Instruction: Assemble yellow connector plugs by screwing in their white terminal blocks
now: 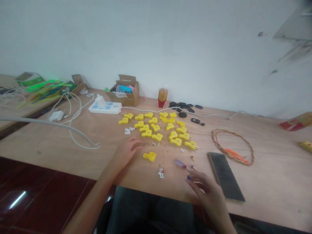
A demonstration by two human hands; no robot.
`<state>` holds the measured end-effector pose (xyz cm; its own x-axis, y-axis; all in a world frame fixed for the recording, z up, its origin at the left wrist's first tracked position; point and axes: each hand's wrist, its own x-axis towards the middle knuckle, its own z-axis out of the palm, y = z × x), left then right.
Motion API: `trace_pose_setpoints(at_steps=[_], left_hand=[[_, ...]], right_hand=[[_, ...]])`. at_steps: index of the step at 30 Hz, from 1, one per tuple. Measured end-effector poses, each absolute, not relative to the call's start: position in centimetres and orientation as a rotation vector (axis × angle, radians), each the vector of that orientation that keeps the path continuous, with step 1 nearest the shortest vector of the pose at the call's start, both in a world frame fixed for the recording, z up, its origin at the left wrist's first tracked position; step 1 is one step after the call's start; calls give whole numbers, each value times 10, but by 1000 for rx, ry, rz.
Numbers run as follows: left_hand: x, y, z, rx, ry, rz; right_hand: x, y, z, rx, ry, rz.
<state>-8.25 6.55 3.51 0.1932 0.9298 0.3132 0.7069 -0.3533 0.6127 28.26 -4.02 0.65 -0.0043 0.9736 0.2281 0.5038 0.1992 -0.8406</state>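
Note:
My left hand (pixel 126 152) rests on the plywood table (pixel 73 152) with curled fingers, holding nothing. Just to its right lies a single yellow plastic part (pixel 149 156), and behind it spreads a cluster of several similar yellow parts with metal pins (pixel 156 128). My right hand (pixel 204 191) is at the table's front edge, its fingertips beside a small blue piece (pixel 188 177). A purple-handled screwdriver (pixel 181 164) lies just beyond those fingers. A small white terminal piece (pixel 161 173) sits between my hands.
Behind the parts stand a white power strip (pixel 104 108), a cardboard box (pixel 124 92) and a plastic bottle (pixel 162 96). Black key fobs (pixel 182 109) lie nearby. To the right are a twisted wire coil (pixel 232 147) and a dark flat board (pixel 225 176). White cables run left.

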Motion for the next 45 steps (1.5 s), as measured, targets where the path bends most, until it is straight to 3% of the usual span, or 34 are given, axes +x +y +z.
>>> trace_pose_setpoints(at_steps=[13, 20, 34, 45], left_hand=[[-41, 102, 41, 2217, 1379, 758], [-41, 52, 49, 2059, 1447, 938], [4, -45, 36, 1678, 1354, 1088], [14, -56, 24, 1678, 1392, 1134]], right_hand=[[263, -40, -2, -1361, -1668, 768], [257, -38, 3, -1266, -1719, 733], [222, -27, 24, -1052, -1832, 991], [226, -43, 9, -1058, -1865, 785]])
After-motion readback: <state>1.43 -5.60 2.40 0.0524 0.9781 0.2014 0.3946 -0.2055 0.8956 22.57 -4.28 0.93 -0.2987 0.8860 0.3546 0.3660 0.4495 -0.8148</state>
